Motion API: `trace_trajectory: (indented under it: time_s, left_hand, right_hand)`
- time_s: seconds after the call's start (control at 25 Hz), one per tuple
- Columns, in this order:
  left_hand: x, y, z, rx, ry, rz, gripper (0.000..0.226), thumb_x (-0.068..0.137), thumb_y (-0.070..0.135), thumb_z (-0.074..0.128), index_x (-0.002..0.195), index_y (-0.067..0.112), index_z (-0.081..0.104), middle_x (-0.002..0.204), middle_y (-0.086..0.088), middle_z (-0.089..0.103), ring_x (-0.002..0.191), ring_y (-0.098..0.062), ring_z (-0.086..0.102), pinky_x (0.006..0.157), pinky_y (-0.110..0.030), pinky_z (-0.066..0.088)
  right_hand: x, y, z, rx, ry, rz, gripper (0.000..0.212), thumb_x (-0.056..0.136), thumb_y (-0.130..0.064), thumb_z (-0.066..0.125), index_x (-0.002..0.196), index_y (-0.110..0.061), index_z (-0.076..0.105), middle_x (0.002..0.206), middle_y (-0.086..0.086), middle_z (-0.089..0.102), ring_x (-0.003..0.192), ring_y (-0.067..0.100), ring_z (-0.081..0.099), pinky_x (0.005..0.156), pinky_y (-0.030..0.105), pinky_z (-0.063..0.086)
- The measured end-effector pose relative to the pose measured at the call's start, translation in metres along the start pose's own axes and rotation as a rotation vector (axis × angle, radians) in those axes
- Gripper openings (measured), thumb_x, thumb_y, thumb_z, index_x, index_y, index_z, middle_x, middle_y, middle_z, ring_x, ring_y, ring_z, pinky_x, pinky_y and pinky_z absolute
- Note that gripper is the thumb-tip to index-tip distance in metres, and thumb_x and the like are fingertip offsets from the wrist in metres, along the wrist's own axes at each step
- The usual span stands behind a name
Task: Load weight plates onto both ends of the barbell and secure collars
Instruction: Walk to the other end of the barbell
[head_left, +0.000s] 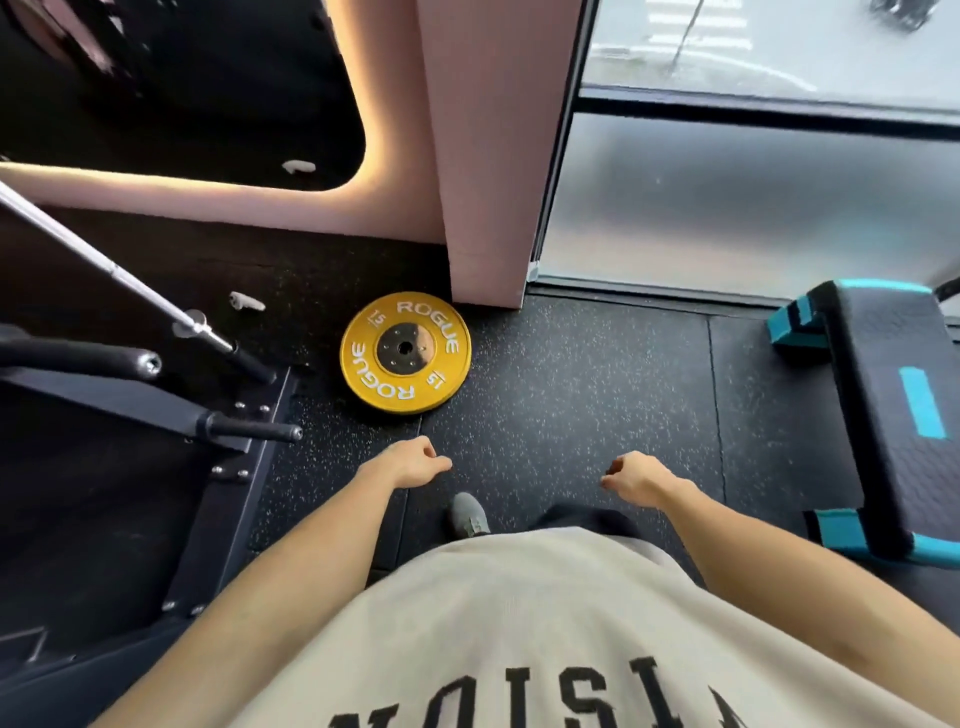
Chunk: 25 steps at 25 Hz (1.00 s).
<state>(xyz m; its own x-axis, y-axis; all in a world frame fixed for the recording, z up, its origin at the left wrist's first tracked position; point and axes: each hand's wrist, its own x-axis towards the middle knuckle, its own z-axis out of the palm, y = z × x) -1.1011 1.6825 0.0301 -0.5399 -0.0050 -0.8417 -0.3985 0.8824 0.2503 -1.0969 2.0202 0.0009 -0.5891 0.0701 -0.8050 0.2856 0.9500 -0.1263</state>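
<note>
A yellow 15 kg weight plate (405, 359) lies flat on the black rubber floor beside a pink pillar. The silver barbell (119, 275) slants in from the upper left, and its dark sleeve end (253, 362) is bare and points toward the plate. My left hand (410, 461) hangs just below the plate, fingers loosely curled, holding nothing. My right hand (635, 475) hangs level with it to the right, also loosely curled and empty. No collar is visible.
A black rack frame with storage pegs (254, 428) fills the left side. The pink pillar (488, 156) stands behind the plate. A black and teal step bench (893, 410) sits at the right by the glass wall. My grey shoe (469, 513) is on the floor between my hands.
</note>
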Motion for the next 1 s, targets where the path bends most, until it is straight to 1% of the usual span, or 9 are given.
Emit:
trace_trajectory:
  time_s: [0.2, 0.36, 0.44, 0.56, 0.68, 0.72, 0.84, 0.92, 1.0]
  left_hand:
    - [0.013, -0.025, -0.028, -0.206, 0.042, -0.148, 0.040, 0.087, 0.060, 0.051, 0.110, 0.028, 0.053, 0.124, 0.001, 0.057, 0.111, -0.020, 0.054, 0.101, -0.044, 0.042]
    - [0.009, -0.043, -0.034, -0.433, 0.120, -0.321, 0.041, 0.090, 0.059, 0.049, 0.116, 0.028, 0.053, 0.130, 0.000, 0.053, 0.119, -0.023, 0.051, 0.101, -0.042, 0.039]
    - [0.006, -0.040, -0.035, -0.578, 0.165, -0.417, 0.041, 0.091, 0.058, 0.049, 0.117, 0.027, 0.053, 0.130, -0.002, 0.053, 0.120, -0.025, 0.051, 0.096, -0.038, 0.039]
    - [0.005, -0.018, -0.028, -0.806, 0.223, -0.543, 0.033, 0.092, 0.056, 0.050, 0.105, 0.026, 0.050, 0.119, -0.001, 0.058, 0.110, -0.023, 0.054, 0.084, -0.033, 0.036]
    - [0.006, 0.009, -0.019, -1.000, 0.314, -0.598, 0.028, 0.094, 0.049, 0.053, 0.102, 0.022, 0.049, 0.104, 0.001, 0.056, 0.093, -0.018, 0.053, 0.068, -0.028, 0.035]
    - [0.006, 0.015, -0.015, -1.064, 0.356, -0.614, 0.030, 0.093, 0.049, 0.054, 0.105, 0.022, 0.050, 0.101, 0.001, 0.055, 0.090, -0.017, 0.052, 0.068, -0.028, 0.035]
    - [-0.013, 0.017, -0.015, -1.170, 0.485, -0.667, 0.033, 0.092, 0.050, 0.056, 0.110, 0.022, 0.052, 0.100, 0.000, 0.056, 0.087, -0.016, 0.053, 0.073, -0.028, 0.037]
    - [-0.031, 0.005, -0.025, -1.188, 0.572, -0.711, 0.030, 0.091, 0.051, 0.055, 0.106, 0.024, 0.051, 0.106, 0.000, 0.058, 0.094, -0.017, 0.056, 0.077, -0.029, 0.040]
    - [-0.059, -0.016, -0.043, -1.178, 0.673, -0.764, 0.031, 0.090, 0.055, 0.054, 0.105, 0.028, 0.049, 0.111, 0.001, 0.057, 0.099, -0.018, 0.056, 0.078, -0.030, 0.040]
  right_hand:
    - [0.058, -0.090, -0.065, -0.273, -0.040, -0.182, 0.025, 0.089, -0.035, 0.054, 0.093, -0.014, 0.067, 0.099, 0.008, 0.066, 0.087, 0.028, 0.059, 0.072, 0.028, 0.044]
    - [0.105, -0.169, -0.100, -0.511, -0.106, -0.355, 0.031, 0.090, -0.036, 0.052, 0.107, -0.016, 0.068, 0.115, 0.008, 0.067, 0.107, 0.029, 0.063, 0.083, 0.030, 0.048]
    - [0.126, -0.210, -0.119, -0.641, -0.139, -0.461, 0.028, 0.091, -0.038, 0.052, 0.104, -0.017, 0.066, 0.120, 0.008, 0.067, 0.110, 0.028, 0.063, 0.083, 0.029, 0.047]
    - [0.143, -0.259, -0.142, -0.753, -0.179, -0.598, 0.034, 0.091, -0.041, 0.055, 0.116, -0.020, 0.066, 0.124, 0.005, 0.066, 0.114, 0.026, 0.062, 0.089, 0.029, 0.048]
    - [0.153, -0.293, -0.152, -0.868, -0.222, -0.717, 0.026, 0.089, -0.036, 0.055, 0.106, -0.020, 0.067, 0.122, 0.009, 0.066, 0.112, 0.026, 0.062, 0.081, 0.027, 0.046]
    - [0.156, -0.302, -0.153, -0.907, -0.236, -0.754, 0.024, 0.089, -0.036, 0.056, 0.106, -0.022, 0.066, 0.123, 0.010, 0.065, 0.112, 0.026, 0.061, 0.080, 0.027, 0.045]
    - [0.153, -0.328, -0.150, -0.951, -0.259, -0.842, 0.036, 0.088, -0.039, 0.060, 0.120, -0.022, 0.063, 0.127, 0.008, 0.063, 0.115, 0.024, 0.060, 0.085, 0.026, 0.047]
    - [0.139, -0.355, -0.149, -0.951, -0.256, -0.917, 0.042, 0.089, -0.042, 0.061, 0.125, -0.021, 0.060, 0.128, 0.007, 0.062, 0.116, 0.023, 0.060, 0.086, 0.026, 0.046]
    - [0.112, -0.397, -0.147, -0.937, -0.226, -1.017, 0.047, 0.087, -0.046, 0.060, 0.128, -0.021, 0.060, 0.129, 0.005, 0.062, 0.119, 0.023, 0.059, 0.091, 0.027, 0.047]
